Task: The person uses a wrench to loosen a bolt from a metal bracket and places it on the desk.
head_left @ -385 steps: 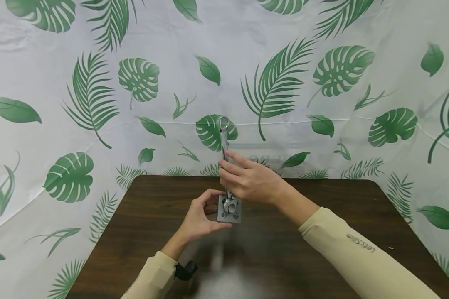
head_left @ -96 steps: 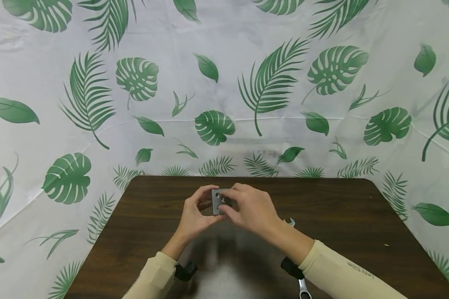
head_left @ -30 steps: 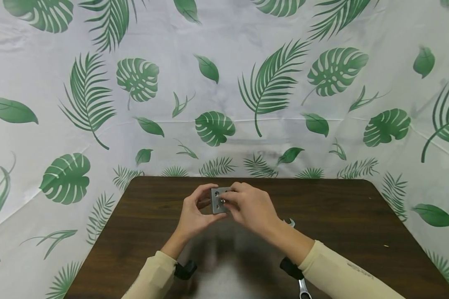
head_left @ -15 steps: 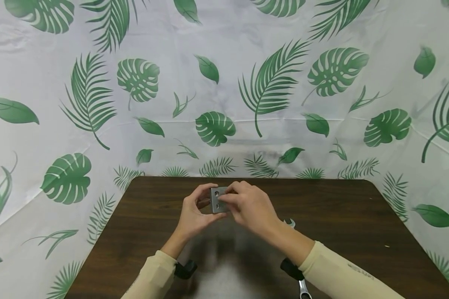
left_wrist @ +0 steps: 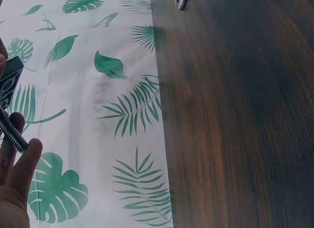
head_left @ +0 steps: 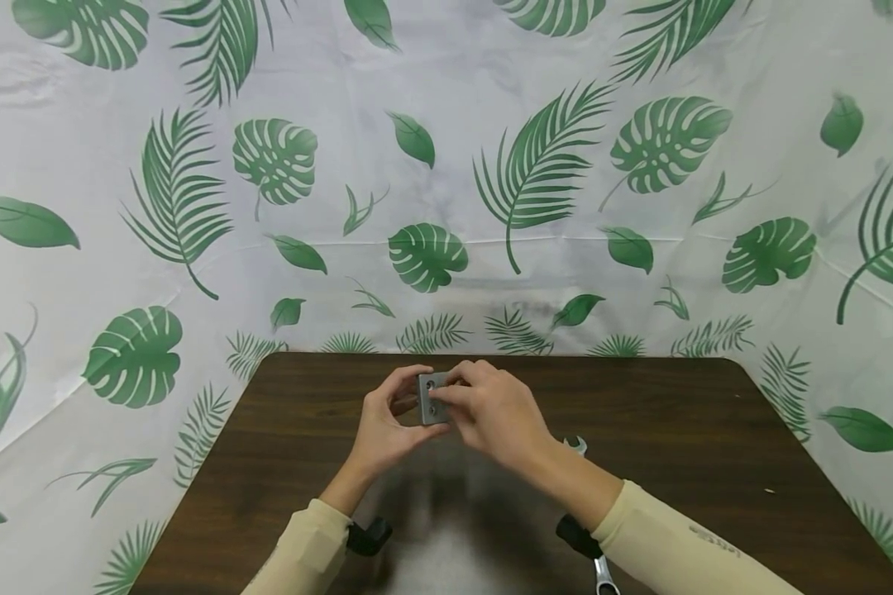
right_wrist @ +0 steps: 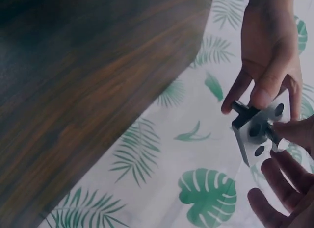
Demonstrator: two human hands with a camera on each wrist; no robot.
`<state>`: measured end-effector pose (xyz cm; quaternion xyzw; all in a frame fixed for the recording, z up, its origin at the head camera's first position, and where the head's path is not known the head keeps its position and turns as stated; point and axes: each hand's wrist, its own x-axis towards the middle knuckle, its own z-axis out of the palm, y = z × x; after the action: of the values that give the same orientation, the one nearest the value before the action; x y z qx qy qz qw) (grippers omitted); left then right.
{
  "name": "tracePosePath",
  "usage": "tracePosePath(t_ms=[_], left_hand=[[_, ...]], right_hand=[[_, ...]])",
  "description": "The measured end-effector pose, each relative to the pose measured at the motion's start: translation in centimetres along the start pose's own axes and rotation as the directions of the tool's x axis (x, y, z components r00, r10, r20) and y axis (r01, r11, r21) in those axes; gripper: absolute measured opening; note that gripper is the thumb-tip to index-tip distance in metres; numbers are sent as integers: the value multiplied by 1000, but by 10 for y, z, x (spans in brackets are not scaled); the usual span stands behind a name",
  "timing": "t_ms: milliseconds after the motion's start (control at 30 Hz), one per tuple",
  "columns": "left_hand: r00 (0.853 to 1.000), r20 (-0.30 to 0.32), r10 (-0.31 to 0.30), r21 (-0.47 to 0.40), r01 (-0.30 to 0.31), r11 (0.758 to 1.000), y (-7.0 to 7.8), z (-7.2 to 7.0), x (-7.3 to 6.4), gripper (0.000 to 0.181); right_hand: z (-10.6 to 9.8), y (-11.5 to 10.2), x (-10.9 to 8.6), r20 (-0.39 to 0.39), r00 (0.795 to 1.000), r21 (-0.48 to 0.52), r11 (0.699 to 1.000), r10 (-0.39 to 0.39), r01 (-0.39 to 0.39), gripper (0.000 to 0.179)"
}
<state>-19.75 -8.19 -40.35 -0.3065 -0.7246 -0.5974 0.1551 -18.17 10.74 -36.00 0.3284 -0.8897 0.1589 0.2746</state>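
Observation:
My left hand (head_left: 389,417) grips a small grey metal plate (head_left: 424,403) by its top and bottom edges, above the table. The plate has several round holes, plain in the right wrist view. A threaded bolt (left_wrist: 12,132) sticks out of its back, with a left fingertip close to the bolt's end. My right hand (head_left: 502,413) is at the front face, thumb and index finger pinching the bolt's front end (right_wrist: 271,134) near the plate's middle. Its other fingers spread loosely below in the right wrist view. In the head view the right fingers hide much of the plate's right side.
A silver combination wrench (head_left: 603,572) lies on the dark wooden table (head_left: 685,430), partly hidden under my right forearm. A tiny pale scrap (head_left: 770,491) lies at the right. A white leaf-print cloth (head_left: 446,190) hangs behind the table.
Earliest, my right hand held the wrench on the front of the plate; now it lies on the table. Over the last second the right fingers shift slightly on the bolt; the left hand stays put.

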Motion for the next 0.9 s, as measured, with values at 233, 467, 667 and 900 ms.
tracePosePath(t_ms=[233, 467, 667, 900], left_hand=[[1000, 1, -5, 2, 5, 1000, -1, -1, -1, 67], [1000, -7, 13, 2, -13, 1000, -2, -1, -1, 66], [1000, 3, 24, 2, -24, 1000, -1, 0, 1, 67], [1000, -2, 22, -11, -22, 1000, -1, 1, 0, 65]], right_hand=[[-2, -1, 1, 37, 989, -11, 990, 143, -142, 21], [0, 0, 0, 1, 1000, 10, 1000, 23, -23, 24], [-3, -1, 1, 12, 994, -6, 994, 108, -107, 15], [-2, 0, -2, 0, 1000, 21, 1000, 21, -21, 24]])
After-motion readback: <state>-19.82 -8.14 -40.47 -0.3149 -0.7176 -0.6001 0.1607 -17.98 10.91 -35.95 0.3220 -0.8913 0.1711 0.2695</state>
